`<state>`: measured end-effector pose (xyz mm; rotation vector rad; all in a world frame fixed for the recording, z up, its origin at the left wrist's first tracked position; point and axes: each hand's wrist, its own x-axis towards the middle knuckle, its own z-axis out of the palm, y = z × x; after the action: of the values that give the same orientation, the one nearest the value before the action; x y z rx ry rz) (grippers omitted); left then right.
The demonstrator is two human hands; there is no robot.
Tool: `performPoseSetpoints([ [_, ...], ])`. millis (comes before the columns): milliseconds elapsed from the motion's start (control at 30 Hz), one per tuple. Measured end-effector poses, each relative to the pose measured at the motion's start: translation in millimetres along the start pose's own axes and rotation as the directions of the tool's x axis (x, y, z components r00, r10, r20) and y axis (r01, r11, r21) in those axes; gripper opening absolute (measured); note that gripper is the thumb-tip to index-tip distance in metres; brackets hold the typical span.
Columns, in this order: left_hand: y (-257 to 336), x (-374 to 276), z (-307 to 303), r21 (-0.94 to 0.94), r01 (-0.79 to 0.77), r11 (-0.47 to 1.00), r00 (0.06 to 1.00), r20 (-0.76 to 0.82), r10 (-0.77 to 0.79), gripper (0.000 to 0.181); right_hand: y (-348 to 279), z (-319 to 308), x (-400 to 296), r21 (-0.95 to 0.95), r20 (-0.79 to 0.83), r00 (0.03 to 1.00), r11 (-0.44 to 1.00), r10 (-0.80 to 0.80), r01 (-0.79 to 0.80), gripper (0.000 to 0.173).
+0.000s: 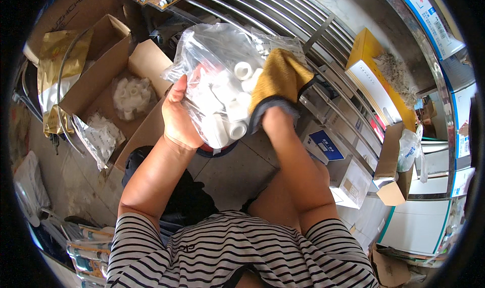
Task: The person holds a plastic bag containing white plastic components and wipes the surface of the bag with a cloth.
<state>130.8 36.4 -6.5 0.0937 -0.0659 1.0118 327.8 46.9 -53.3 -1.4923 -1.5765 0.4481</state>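
My left hand (177, 117) grips the left side of a clear plastic bag (206, 41). Inside it are several white plastic pipe fittings (238, 129), some with round open ends, and something red shows through the film. A mustard-yellow cloth (282, 70) with a dark hem drapes over my right hand (277, 116), hiding the fingers. The cloth lies against the right side of the bag. Behind the bag's upper right, a second clear bag (282, 43) with printing rests near the rack bars.
An open cardboard box (100, 70) on the left holds a bag of white fittings (132, 94) and a printed packet (100, 136). Beside it stands a gold foil bag (57, 75). A metal-bar rack (261, 9) crosses ahead, with a yellow-and-white box (373, 75) on the right.
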Motion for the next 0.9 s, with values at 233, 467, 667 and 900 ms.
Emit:
performPoseSetpoints([
  [233, -1, -5, 6, 0.052, 0.047, 0.998, 0.998, 0.044, -0.049, 0.046, -22, -24, -4, 0.965, 0.106, 0.946, 0.198, 0.306, -0.172, 0.051],
  [467, 12, -8, 6, 0.079, 0.134, 0.988, 0.991, -0.026, -0.133, 0.047, -35, -69, -5, 0.947, 0.282, 0.942, 0.104, 0.181, -0.304, 0.062],
  [667, 11, 3, 2, 0.197, 0.21, 0.958, 0.975, -0.108, -0.192, 0.058, -47, -69, -22, -0.125, 0.236, 0.941, 0.952, -0.243, 0.278, 0.049],
  [900, 12, 4, -2, 0.294, 0.139, 0.946, 0.987, 0.04, -0.157, 0.063, -10, -47, -42, 0.539, -0.062, 0.998, 0.842, 0.032, 0.006, 0.023],
])
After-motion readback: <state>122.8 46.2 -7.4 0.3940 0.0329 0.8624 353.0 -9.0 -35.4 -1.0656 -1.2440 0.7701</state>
